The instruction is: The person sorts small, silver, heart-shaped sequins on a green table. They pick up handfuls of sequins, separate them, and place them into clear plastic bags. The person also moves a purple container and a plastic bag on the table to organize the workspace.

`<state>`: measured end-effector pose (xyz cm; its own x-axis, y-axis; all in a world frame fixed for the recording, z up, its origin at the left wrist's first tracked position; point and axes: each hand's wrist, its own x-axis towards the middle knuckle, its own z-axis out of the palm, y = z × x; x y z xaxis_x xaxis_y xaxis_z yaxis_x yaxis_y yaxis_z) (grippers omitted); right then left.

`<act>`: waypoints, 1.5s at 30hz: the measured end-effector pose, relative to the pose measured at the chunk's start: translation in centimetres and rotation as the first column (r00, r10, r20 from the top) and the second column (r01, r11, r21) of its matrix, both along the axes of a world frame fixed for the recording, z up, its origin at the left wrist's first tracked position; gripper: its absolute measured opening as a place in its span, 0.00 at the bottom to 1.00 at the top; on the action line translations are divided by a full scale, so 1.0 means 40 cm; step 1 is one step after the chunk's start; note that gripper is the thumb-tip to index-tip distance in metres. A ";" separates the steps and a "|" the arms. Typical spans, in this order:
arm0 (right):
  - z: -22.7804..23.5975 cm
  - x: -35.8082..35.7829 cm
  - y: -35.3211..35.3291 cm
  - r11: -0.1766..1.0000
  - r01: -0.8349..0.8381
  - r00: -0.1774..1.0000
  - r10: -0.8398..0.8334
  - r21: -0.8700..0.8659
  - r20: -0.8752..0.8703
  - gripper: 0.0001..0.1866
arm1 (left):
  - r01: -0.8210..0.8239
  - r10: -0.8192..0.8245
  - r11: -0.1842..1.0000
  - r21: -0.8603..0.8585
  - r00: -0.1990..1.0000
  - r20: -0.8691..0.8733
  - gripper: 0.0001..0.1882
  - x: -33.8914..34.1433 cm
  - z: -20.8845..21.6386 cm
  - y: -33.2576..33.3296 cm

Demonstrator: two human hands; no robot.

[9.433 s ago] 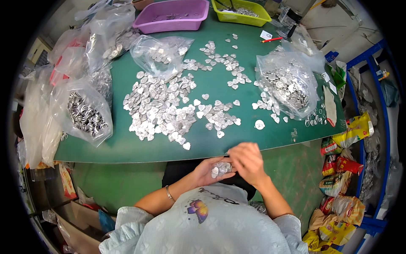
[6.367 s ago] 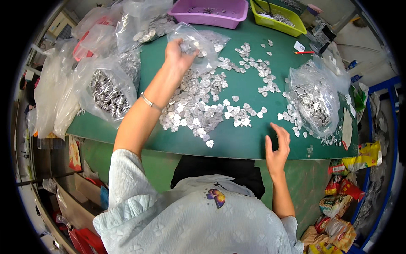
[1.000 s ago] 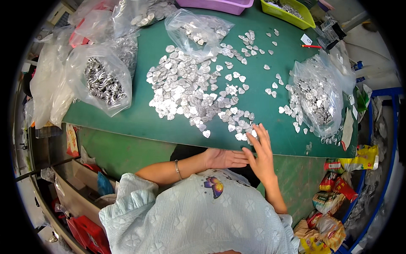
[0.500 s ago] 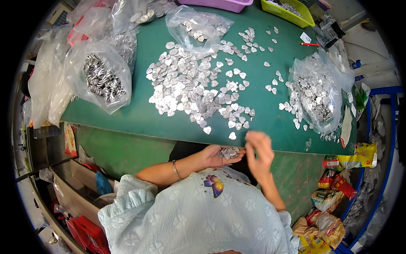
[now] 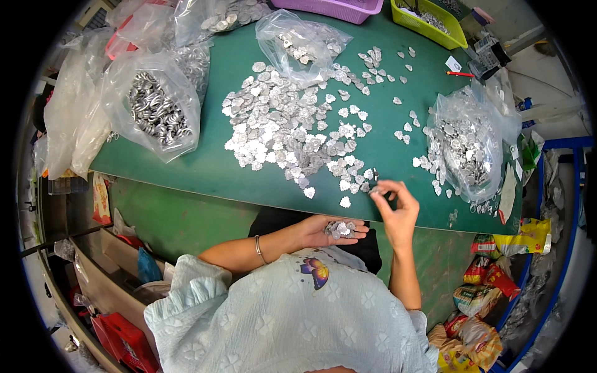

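A: What's in the containers on the bench [image 5: 205, 169]?

B: By the left edge, a clear bag [image 5: 117, 81] holds metal rings [image 5: 155, 110]. Toward the far edge, a second bag [image 5: 275, 28] has silver pieces in it. A third bag [image 5: 476, 192] near the right edge is packed with silver pieces, some lying beside its mouth. The green basket [image 5: 435, 37] at the far right corner holds small grey bits; the purple basket [image 5: 339, 9] is only partly in view.

A: And the hands?

B: The left hand [image 5: 319, 231] is palm up just off the near edge, fingers outstretched, a heap of silver pieces [image 5: 339, 230] resting on it. The right hand [image 5: 399, 210], over that edge, pinches a small grey piece [image 5: 375, 190] between thumb and fingertips.

A: The loose ones?

B: The main pile [image 5: 267, 124] covers mid-bench; its nearest pieces lie just left of the right fingertips.

A: Any writing?

B: The white card [image 5: 453, 64] by the red pen [image 5: 460, 74] has a dark mark, too small to read.
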<state>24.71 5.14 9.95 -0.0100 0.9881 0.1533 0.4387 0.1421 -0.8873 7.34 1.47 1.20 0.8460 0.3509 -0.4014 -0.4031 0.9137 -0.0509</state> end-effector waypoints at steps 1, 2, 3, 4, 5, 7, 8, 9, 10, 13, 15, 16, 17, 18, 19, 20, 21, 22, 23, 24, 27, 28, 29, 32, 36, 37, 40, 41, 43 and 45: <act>0.014 -0.003 -0.020 0.997 -0.065 0.998 0.065 -0.030 0.026 0.12 | 0.009 -0.009 1.000 -0.015 0.999 0.039 0.22 -0.002 -0.006 -0.002; 0.013 -0.001 -0.036 0.983 -0.177 0.984 0.179 -0.043 0.025 0.12 | -0.023 0.024 0.999 -0.032 0.999 0.024 0.21 0.002 -0.013 -0.007; 0.010 -0.002 -0.052 0.956 -0.288 0.957 0.290 -0.056 0.021 0.13 | -0.056 0.057 0.997 -0.048 0.998 0.008 0.21 0.006 -0.021 -0.015; 0.009 -0.010 -0.068 0.939 -0.338 0.940 0.340 -0.064 0.026 0.14 | -0.090 0.090 0.994 -0.064 0.996 -0.008 0.20 0.009 -0.028 -0.019; 0.014 -0.011 -0.070 0.903 -0.429 0.883 0.426 -0.030 0.196 0.15 | -0.091 0.091 0.993 -0.069 0.996 0.010 0.19 0.009 -0.029 -0.019; 0.009 -0.021 -0.066 0.957 -0.280 0.955 0.269 0.081 0.128 0.16 | -0.092 0.096 0.992 -0.081 0.994 0.047 0.17 0.007 -0.031 -0.017; 0.006 -0.015 -0.055 0.982 -0.167 0.977 0.152 0.089 0.151 0.15 | -0.083 0.082 0.994 -0.067 0.997 -0.015 0.16 0.007 -0.024 -0.015; 0.003 -0.008 -0.038 0.994 -0.052 0.984 0.034 0.100 0.174 0.15 | -0.073 0.069 0.996 -0.053 0.995 -0.076 0.16 0.007 -0.013 -0.012; 0.001 -0.008 -0.015 0.994 0.033 0.977 -0.055 0.108 0.207 0.15 | -0.064 0.058 0.997 -0.041 0.989 -0.137 0.15 0.008 -0.006 -0.011; -0.051 -0.006 0.037 0.955 0.076 0.953 -0.154 0.287 0.262 0.15 | -0.024 0.028 0.999 0.026 0.986 -0.166 0.14 0.013 -0.006 -0.008; -0.053 -0.005 0.044 0.962 0.006 0.944 -0.095 0.273 0.315 0.14 | -0.026 0.028 1.000 0.016 0.988 -0.152 0.14 0.005 -0.002 -0.007; -0.053 -0.004 0.045 0.964 -0.029 0.937 -0.066 0.265 0.342 0.14 | -0.028 0.029 1.000 0.012 0.989 -0.145 0.14 0.000 0.000 -0.009; -0.056 -0.002 0.048 0.963 -0.026 0.939 -0.070 0.269 0.338 0.14 | -0.028 0.030 0.999 0.016 0.987 -0.156 0.14 -0.001 0.000 -0.009; -0.059 0.001 0.048 0.962 -0.022 0.940 -0.073 0.274 0.334 0.13 | -0.028 0.031 0.999 0.021 0.986 -0.166 0.14 -0.002 0.001 -0.010; -0.060 0.002 0.047 0.960 -0.020 0.941 -0.076 0.278 0.329 0.13 | -0.029 0.033 0.999 0.026 0.984 -0.176 0.15 -0.002 0.001 -0.012; -0.054 -0.001 0.046 0.967 0.028 0.949 -0.105 0.254 0.297 0.11 | -0.029 0.033 0.999 0.026 0.985 -0.168 0.14 0.000 0.003 -0.011; -0.055 -0.002 0.046 0.963 0.035 0.950 -0.115 0.267 0.290 0.11 | -0.021 0.026 0.999 0.030 0.985 -0.173 0.14 0.001 0.003 -0.009; -0.061 -0.002 0.046 0.959 0.043 0.951 -0.124 0.279 0.282 0.11 | -0.014 0.020 0.999 0.034 0.984 -0.178 0.14 0.001 0.003 -0.007; -0.065 0.001 0.046 0.956 0.049 0.951 -0.133 0.290 0.278 0.10 | -0.007 0.014 0.999 0.037 0.984 -0.180 0.14 0.004 0.005 -0.005; -0.063 0.000 0.046 0.951 0.033 0.947 -0.128 0.306 0.294 0.10 | 0.009 -0.001 0.999 0.038 0.978 -0.209 0.13 0.003 0.014 -0.003; -0.067 0.003 0.051 0.925 -0.006 0.925 -0.139 0.380 0.354 0.10 | 0.006 0.003 0.999 0.043 0.976 -0.219 0.13 0.004 0.004 -0.003; -0.066 0.003 0.052 0.930 0.008 0.928 -0.143 0.367 0.343 0.11 | 0.007 0.000 0.999 0.035 0.979 -0.204 0.13 0.005 -0.002 -0.001; -0.065 0.000 0.052 0.936 0.018 0.932 -0.143 0.352 0.332 0.11 | 0.005 0.002 0.999 0.034 0.978 -0.208 0.13 0.004 -0.001 -0.003; -0.050 0.006 0.055 0.980 0.075 0.965 -0.118 0.186 0.234 0.13 | 0.005 -0.001 1.000 0.022 0.978 -0.208 0.14 -0.001 -0.006 -0.005; -0.051 0.046 0.092 0.988 -0.042 0.947 -0.009 -0.151 -0.322 0.13 | 0.004 0.005 0.999 0.049 0.986 -0.167 0.14 -0.005 -0.022 -0.006; -0.032 0.048 0.102 0.964 -0.129 0.903 0.018 -0.231 -0.429 0.13 | 0.010 0.002 0.998 0.068 0.986 -0.165 0.14 -0.005 -0.021 -0.008; -0.001 0.031 0.190 0.862 -0.239 0.927 0.066 -0.447 -0.368 0.15 | 0.022 -0.007 0.994 0.106 0.991 -0.133 0.13 0.002 -0.036 0.004; 0.028 -0.008 0.259 0.896 -0.195 0.896 -0.002 -0.399 -0.444 0.15 | 0.021 -0.011 0.996 0.084 0.993 -0.119 0.13 0.003 -0.039 0.009; 0.089 -0.062 0.459 0.973 -0.150 0.745 -0.007 -0.177 -0.667 0.21 | 0.021 -0.014 0.998 0.063 0.995 -0.099 0.13 -0.001 -0.045 0.004; 0.174 -0.124 0.629 0.991 -0.118 0.570 0.119 0.063 -0.813 0.21 | 0.010 -0.004 0.997 0.075 0.997 -0.081 0.13 0.000 -0.058 0.006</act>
<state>19.75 30.29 16.91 0.0023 0.9873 0.1587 -0.4878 0.1397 -0.8617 7.36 1.72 -1.13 0.8144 0.3765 -0.4415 -0.3963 0.9167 0.0507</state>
